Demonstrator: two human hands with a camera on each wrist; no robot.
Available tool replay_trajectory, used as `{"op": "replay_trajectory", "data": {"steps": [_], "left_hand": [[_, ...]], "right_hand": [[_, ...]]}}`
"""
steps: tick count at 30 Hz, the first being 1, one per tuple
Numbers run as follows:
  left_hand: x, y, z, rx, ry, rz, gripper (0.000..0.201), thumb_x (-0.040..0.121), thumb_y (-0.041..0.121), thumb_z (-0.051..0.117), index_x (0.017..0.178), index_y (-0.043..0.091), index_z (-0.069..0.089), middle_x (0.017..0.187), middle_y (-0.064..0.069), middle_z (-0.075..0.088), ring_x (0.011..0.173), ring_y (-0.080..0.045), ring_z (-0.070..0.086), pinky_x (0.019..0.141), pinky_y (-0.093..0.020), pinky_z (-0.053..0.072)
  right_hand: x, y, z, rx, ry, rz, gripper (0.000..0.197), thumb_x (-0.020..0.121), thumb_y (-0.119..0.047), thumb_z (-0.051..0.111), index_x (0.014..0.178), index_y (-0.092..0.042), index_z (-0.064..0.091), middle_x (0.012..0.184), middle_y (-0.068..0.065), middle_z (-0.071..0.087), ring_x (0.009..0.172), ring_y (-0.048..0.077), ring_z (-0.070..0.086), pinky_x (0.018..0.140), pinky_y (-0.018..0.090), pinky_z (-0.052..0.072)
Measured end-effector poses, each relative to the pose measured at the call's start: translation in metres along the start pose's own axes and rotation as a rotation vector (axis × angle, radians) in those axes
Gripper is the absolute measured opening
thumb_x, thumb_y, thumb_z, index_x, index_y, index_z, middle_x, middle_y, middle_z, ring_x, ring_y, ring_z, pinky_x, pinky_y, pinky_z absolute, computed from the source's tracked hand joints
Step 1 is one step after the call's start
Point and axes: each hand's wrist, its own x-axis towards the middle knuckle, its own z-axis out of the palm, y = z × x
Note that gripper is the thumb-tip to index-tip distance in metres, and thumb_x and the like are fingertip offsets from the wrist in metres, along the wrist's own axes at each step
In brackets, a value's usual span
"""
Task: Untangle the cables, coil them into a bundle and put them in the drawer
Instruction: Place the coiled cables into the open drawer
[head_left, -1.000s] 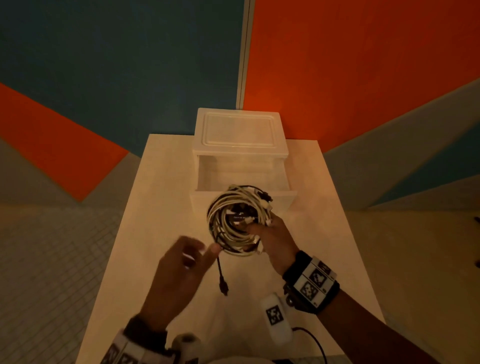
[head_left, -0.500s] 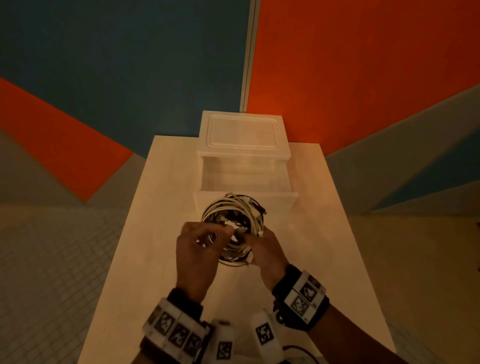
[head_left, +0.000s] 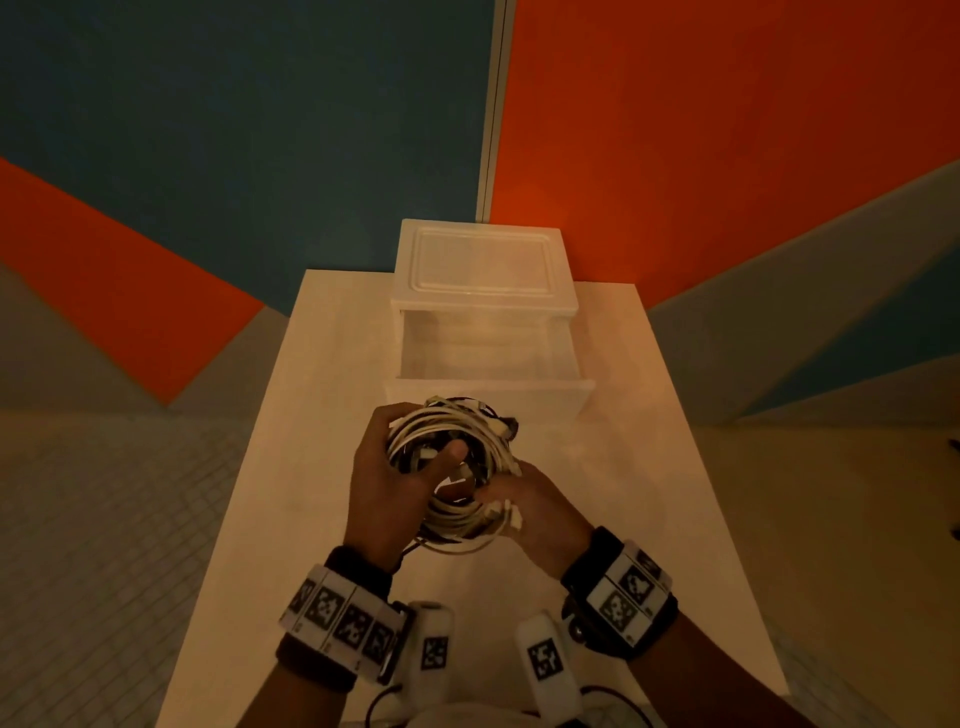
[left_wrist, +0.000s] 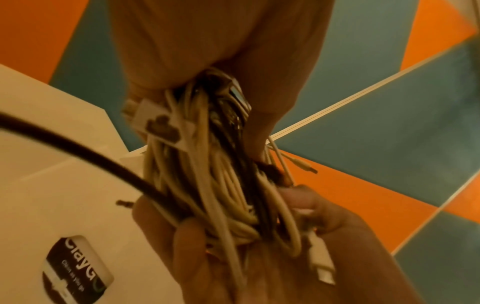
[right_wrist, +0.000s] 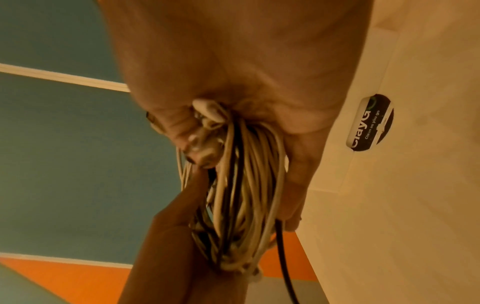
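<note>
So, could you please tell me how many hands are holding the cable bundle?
2: the left hand grips the cable bundle's left side, the right hand its lower right.

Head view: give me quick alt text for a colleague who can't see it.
Both hands, left hand and right hand, grip a coiled bundle of white and dark cables above a pale table. Just beyond it an open drawer of a small white plastic unit faces them.
</note>
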Motion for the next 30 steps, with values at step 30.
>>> {"op": "replay_trajectory", "data": {"steps": [30], "left_hand": [[0.038, -0.048, -0.012, 0.203, 0.027, -0.204, 0.060, 0.073, 0.049, 0.071, 0.127, 0.049, 0.046, 0.127, 0.006, 0.052, 0.110, -0.012, 0.057, 0.087, -0.041, 0.052]], "right_hand": [[0.203, -0.060, -0.063, 0.511, 0.451, 0.229, 0.035, 0.098, -0.002, 0.044, 0.132, 0.000, 0.045, 0.135, 0.027, 0.049, 0.112, 0.047, 0.055, 0.083, 0.061, 0.050]]}}
